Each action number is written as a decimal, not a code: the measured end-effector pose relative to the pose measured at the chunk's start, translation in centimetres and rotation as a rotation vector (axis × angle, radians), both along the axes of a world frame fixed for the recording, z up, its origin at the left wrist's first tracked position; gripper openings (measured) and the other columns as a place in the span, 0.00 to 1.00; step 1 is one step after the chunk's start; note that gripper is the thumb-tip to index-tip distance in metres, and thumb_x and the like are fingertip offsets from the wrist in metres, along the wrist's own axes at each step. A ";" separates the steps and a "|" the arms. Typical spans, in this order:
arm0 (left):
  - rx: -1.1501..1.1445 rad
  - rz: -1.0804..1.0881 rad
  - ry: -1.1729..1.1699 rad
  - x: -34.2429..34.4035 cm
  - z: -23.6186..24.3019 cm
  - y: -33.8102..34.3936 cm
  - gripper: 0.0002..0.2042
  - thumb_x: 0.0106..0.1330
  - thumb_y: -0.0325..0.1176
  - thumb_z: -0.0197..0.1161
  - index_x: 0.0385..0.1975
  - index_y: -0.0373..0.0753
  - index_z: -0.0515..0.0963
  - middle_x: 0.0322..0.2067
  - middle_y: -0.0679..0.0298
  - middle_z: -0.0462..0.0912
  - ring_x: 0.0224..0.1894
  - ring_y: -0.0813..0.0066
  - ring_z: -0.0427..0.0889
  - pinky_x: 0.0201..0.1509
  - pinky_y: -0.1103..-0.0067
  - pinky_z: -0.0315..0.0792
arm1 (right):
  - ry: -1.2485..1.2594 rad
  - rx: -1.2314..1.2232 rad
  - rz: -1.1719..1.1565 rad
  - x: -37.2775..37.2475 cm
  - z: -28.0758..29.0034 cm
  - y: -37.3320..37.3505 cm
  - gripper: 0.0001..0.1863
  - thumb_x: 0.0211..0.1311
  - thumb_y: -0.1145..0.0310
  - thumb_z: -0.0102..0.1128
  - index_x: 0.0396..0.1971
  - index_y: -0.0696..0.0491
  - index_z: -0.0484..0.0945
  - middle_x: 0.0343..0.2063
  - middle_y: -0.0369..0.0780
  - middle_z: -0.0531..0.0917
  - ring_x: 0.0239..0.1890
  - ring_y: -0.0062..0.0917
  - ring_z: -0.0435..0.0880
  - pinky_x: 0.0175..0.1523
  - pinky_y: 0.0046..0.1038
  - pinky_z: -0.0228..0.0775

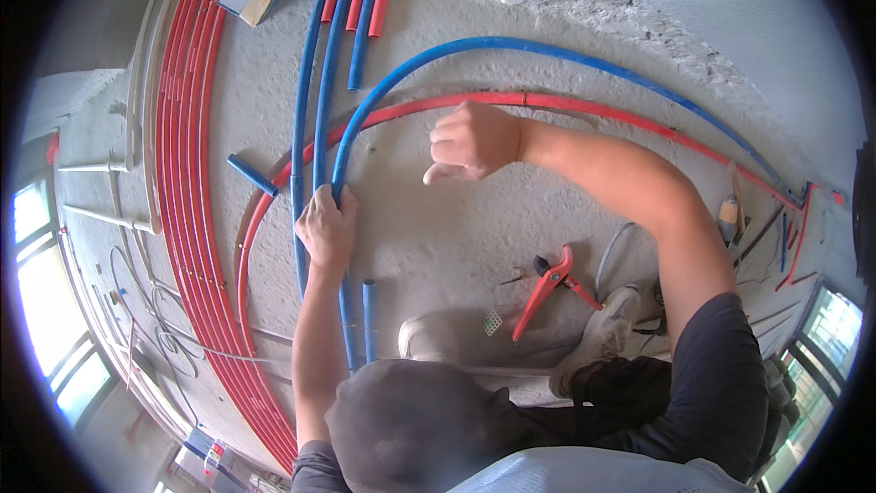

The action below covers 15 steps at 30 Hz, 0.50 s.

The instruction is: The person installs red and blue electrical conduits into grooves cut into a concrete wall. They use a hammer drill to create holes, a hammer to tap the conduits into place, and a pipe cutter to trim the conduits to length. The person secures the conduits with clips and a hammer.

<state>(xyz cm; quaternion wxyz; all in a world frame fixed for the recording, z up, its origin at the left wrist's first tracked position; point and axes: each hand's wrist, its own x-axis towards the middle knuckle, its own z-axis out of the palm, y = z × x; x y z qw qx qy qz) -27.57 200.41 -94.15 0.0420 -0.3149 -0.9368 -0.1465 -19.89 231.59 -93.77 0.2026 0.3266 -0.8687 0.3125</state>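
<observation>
The left hand (pixel 327 224) is wrapped around one curved blue pipe (pixel 511 44) that arcs over the concrete floor (pixel 438 237), beside one curved red pipe (pixel 584 110). The right hand (pixel 473 141) hovers above, holding nothing, fingers curled and thumb out. Three straight blue pipes (pixel 324 64) run nearby; one red pipe cutter (pixel 547 283) lies by two dusty shoes (pixel 438 336)
</observation>
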 end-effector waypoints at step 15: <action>-0.001 0.190 -0.235 -2.2 0.5 2.0 0.09 0.56 0.37 0.68 0.27 0.38 0.79 0.23 0.51 0.83 0.28 0.46 0.84 0.35 0.59 0.77 | -0.125 0.322 0.085 -3.1 -2.0 12.8 0.18 0.65 0.54 0.66 0.20 0.47 0.74 0.16 0.37 0.73 0.22 0.33 0.80 0.25 0.35 0.73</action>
